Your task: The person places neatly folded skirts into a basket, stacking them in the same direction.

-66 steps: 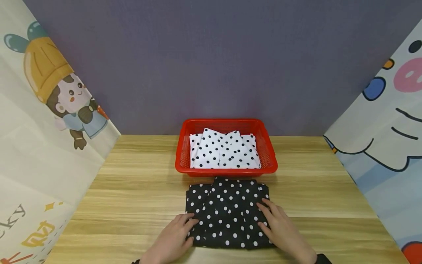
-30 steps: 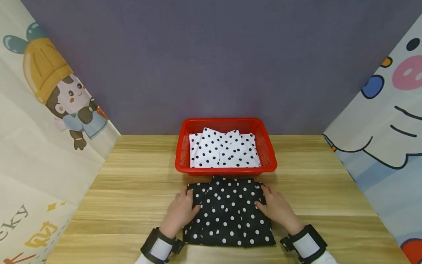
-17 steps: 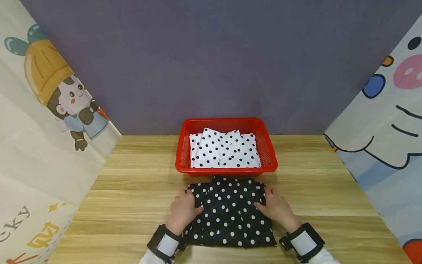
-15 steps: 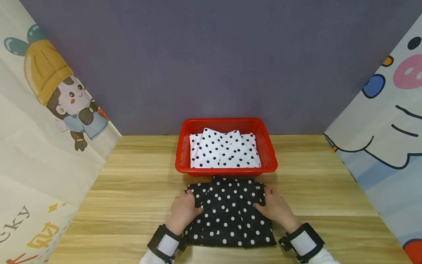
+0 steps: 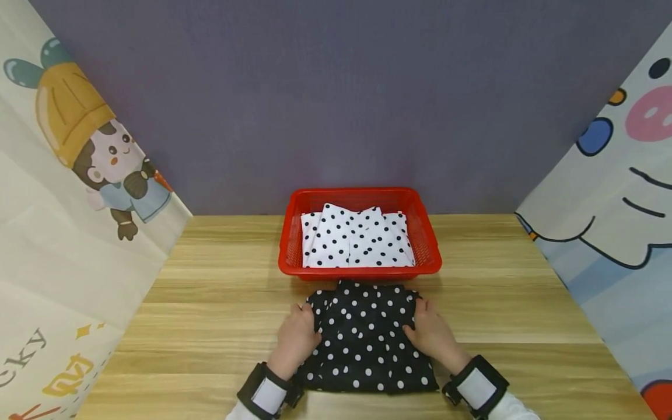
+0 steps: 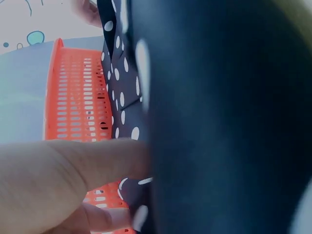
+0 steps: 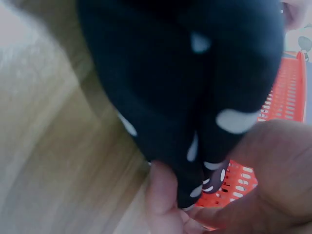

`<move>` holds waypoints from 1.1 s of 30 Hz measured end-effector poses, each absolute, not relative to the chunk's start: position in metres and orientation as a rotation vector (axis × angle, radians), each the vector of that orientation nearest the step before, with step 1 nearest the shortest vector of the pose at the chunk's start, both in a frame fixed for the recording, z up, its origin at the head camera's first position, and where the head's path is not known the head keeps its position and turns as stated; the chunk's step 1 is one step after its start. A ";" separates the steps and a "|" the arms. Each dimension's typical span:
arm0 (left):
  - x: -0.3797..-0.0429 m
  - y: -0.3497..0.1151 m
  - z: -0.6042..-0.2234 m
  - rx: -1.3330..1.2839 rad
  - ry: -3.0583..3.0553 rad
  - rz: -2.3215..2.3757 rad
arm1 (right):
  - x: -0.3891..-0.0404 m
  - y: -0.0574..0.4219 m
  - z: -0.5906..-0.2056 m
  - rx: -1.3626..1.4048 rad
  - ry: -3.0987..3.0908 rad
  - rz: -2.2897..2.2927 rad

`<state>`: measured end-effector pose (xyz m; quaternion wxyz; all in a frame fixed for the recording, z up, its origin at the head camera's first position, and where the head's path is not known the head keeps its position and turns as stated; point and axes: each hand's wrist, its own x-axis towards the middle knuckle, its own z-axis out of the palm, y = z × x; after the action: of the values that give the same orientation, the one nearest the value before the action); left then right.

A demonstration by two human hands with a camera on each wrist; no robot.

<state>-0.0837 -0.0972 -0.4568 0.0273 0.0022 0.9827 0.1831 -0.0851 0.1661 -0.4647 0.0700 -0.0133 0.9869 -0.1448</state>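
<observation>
A folded black garment with white polka dots (image 5: 367, 344) lies in front of the red basket (image 5: 362, 272). My left hand (image 5: 295, 338) grips its left side, thumb on top and fingers round the edge. On the opposite side, my right hand (image 5: 433, 333) pinches the right edge, its thumb over the dotted fabric. In the left wrist view the thumb (image 6: 107, 163) presses against the dark cloth (image 6: 219, 97). Fingertips (image 7: 163, 195) curl under the fold of the garment (image 7: 151, 92) in the right wrist view. A folded white garment with black dots (image 5: 357, 239) sits inside the basket.
The wood-grain table (image 5: 210, 326) runs back to a grey wall (image 5: 336, 105). Cartoon-printed sheets flank it, with a monkey figure (image 5: 123, 151) at left and a pink snout (image 5: 651, 114) at right. Each wrist wears a black strap (image 5: 268, 391).
My hands moved from resting at the garment's lower sides up to its upper side edges and took hold. Since half a second ago, both have drawn slightly inward, pulling the left edge in.
</observation>
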 end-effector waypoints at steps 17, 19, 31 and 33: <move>-0.076 -0.100 -0.461 0.097 3.053 0.677 | -0.080 0.162 -0.469 0.009 2.941 -0.681; -0.074 -0.100 -0.460 0.119 3.063 0.696 | -0.077 0.163 -0.470 0.000 2.964 -0.714; -0.057 -0.102 -0.444 0.133 3.016 0.845 | -0.058 0.166 -0.462 0.009 3.101 -0.770; -0.054 -0.103 -0.441 0.135 3.014 0.857 | -0.054 0.166 -0.461 -0.027 3.154 -0.781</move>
<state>-0.0537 -0.1027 -0.4413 0.0027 0.0430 0.9610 0.2732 -0.0545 0.1661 -0.4606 -0.0540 -0.0082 0.9693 -0.2399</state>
